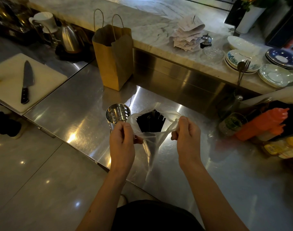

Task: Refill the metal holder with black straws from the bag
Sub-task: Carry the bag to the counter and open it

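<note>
- Over the near edge of the steel counter (72, 114), the fingers (121, 130) of the left hand (122, 139) are curled and pinched tight on the left lip of a clear plastic bag (153, 140).
- Across from it the right hand (186, 135) does the same. Its fingers (181, 125) are clamped on the right lip, with a twist of film bunched in the grip.
- Between the two hands the bag's mouth is pulled wide. Below them the rest of the film narrows toward the counter's near edge.
- Inside the open mouth sits a bundle of black straws (150, 123), their ends showing in the opening. Every straw I can see is in the bag.
- Just left of the bag stands the metal holder (117, 114), upright and perforated, its shiny inner wall showing. From where I stand its rim meets the film, and the left hand covers its lower part.
- Further back, a brown paper bag (115, 60) stands upright with its handles up. It is close against the steel riser below the raised marble ledge (150, 19).
- At the counter's left end lies a white cutting board (7, 75) with a black-handled knife (26, 80) flat on it. Behind that is a steel kettle (70, 38).
- On the ledge are a stack of paper receipts (187, 35), a small bell (206, 40) beside it, and stacks of plates (275, 75) further right.
- At the counter's right edge an orange squeeze bottle (265, 122) leans tilted next to a jar (232, 124).
</note>
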Motion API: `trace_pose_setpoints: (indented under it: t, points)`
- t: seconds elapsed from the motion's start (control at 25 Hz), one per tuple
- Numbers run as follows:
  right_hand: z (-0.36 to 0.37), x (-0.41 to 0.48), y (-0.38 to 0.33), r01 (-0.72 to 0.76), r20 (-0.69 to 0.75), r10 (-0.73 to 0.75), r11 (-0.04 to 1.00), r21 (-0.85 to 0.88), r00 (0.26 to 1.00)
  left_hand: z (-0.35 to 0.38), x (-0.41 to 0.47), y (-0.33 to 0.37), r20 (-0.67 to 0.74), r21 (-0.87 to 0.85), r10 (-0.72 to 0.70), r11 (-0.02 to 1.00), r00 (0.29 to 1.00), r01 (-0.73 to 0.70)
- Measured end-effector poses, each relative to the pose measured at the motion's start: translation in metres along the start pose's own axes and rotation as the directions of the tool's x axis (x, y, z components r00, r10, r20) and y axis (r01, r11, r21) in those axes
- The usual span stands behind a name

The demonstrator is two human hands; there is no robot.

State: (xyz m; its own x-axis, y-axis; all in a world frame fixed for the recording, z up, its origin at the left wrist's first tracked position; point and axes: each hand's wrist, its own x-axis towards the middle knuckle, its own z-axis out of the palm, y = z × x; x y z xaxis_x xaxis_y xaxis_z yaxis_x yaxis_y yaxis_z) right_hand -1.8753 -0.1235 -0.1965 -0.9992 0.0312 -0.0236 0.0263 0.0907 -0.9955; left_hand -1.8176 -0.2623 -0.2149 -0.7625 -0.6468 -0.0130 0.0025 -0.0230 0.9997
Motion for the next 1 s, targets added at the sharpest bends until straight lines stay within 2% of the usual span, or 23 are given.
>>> trace_pose_setpoints:
  t: [0.36,0.52,0.6,0.76,0.92,1.0]
  points:
    - [-0.006,0.007,0.002,0.001,-0.055,-0.002,1.000,-0.007,0.998,-0.008,0.001,0.002,-0.024,0.020,0.036,0.999,0.999,-0.035]
    - [-0.006,0.006,0.003,-0.005,-0.069,0.005,1.000,0.003,0.998,-0.013,0.003,0.002,-0.027,0.025,0.005,1.000,1.000,-0.004]
    - [-0.006,0.006,0.002,-0.004,-0.029,0.005,1.000,0.022,1.000,-0.016,0.003,0.003,0.011,0.048,-0.008,0.999,1.000,0.007]
    - [-0.007,0.006,-0.001,0.027,0.147,-0.032,0.999,0.034,0.989,-0.022,0.006,0.002,0.126,0.169,-0.048,0.985,0.991,0.026]
    - [-0.008,0.006,-0.005,0.056,0.277,-0.052,0.998,-0.007,0.959,-0.022,0.007,0.002,0.115,0.259,-0.086,0.964,0.990,0.053]
    - [-0.011,0.007,-0.004,0.040,0.313,-0.031,0.999,-0.021,0.949,-0.022,0.009,0.004,0.100,0.233,-0.119,0.968,0.988,0.094]
